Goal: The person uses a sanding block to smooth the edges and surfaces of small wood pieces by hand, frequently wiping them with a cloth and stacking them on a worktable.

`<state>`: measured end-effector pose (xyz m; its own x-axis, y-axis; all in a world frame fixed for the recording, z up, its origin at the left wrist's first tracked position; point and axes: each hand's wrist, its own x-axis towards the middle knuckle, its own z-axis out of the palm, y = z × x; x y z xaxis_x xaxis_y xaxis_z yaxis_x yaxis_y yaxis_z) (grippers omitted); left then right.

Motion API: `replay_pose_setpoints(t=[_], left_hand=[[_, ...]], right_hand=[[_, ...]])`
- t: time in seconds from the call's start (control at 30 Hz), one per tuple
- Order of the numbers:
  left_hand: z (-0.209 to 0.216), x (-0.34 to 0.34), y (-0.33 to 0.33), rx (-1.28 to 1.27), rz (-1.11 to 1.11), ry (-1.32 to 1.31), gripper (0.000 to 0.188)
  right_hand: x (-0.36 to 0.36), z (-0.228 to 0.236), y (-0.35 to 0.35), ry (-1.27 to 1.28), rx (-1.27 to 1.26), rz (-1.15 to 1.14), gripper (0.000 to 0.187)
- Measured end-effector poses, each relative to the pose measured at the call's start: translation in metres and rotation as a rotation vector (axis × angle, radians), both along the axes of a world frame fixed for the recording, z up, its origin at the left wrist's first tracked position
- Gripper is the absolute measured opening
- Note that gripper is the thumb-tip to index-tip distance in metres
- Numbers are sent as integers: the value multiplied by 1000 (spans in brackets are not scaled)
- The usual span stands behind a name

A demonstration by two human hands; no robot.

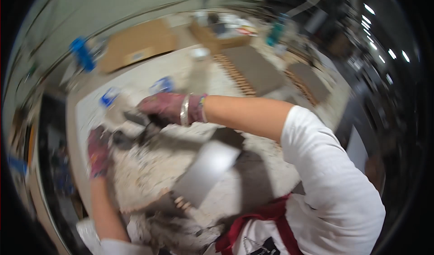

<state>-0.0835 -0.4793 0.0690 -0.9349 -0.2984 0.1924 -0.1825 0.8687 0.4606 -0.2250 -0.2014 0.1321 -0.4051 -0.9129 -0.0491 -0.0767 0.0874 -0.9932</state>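
Note:
My right hand (165, 108), in a stained pink glove, reaches across to the left side of the worktable, its fingers curled over dark, soft-looking scraps (151, 131). A grey flat piece (135, 117) shows under its fingertips. At the table's left, my left hand (99, 151) wears a matching glove and is beside a dark grey lump (122, 140); motion smears its fingers. Two blue-and-white items, one by the left edge (109, 97) and another near my right hand (162, 85), lie beyond. Closer to me, a shiny grey sheet (208, 169) overlaps a dark grey sheet (254, 178).
Two stacks of dark grey sheets, one large (255, 67) and one smaller (312, 83), lie at the right. Behind are a cardboard piece (135, 45), a blue bottle (82, 55), an open carton (226, 40) and a green bottle (275, 31). Crumpled grey material (167, 230) lies near my body.

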Motion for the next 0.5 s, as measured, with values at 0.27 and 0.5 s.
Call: replay_pose_setpoints(t=[0.27, 0.5], left_hand=[[147, 39, 109, 306, -129, 387, 47], [146, 67, 340, 265, -897, 184, 30]], right_hand=[[91, 55, 310, -431, -327, -620, 48], [215, -42, 495, -786, -750, -1020, 26]])
